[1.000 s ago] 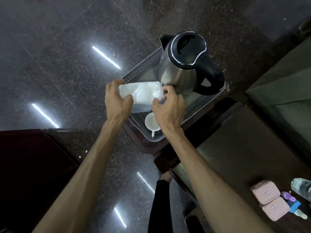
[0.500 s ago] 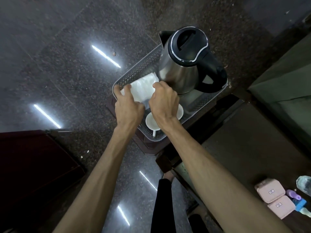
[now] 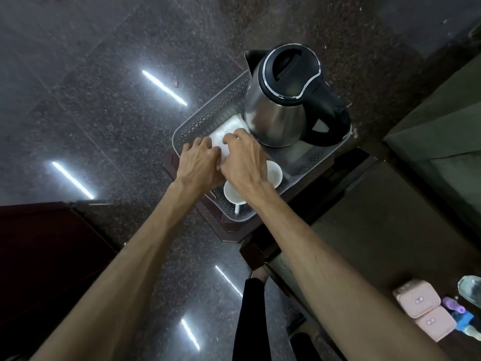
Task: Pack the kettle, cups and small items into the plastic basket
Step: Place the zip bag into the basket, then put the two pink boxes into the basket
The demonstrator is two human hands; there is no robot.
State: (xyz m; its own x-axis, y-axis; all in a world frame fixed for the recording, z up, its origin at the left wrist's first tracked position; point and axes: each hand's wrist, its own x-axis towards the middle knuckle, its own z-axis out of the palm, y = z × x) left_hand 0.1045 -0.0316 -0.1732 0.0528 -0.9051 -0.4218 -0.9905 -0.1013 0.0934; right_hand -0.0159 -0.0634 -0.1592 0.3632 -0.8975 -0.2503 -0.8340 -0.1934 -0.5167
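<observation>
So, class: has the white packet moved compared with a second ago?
Yes. The white packet has gone down into the basket, now low beside the kettle, both hands on it.

The left hand (image 3: 201,165) and the right hand (image 3: 244,162) cover the near part of the flat white plastic packet (image 3: 223,131), so how their fingers touch it cannot be seen. The right hand also hides part of the two round white cups (image 3: 273,173). At the right edge, the clear plastic bottle (image 3: 471,289) is cut off. The marks on the two pink square boxes (image 3: 424,312) are too small to read.
</observation>
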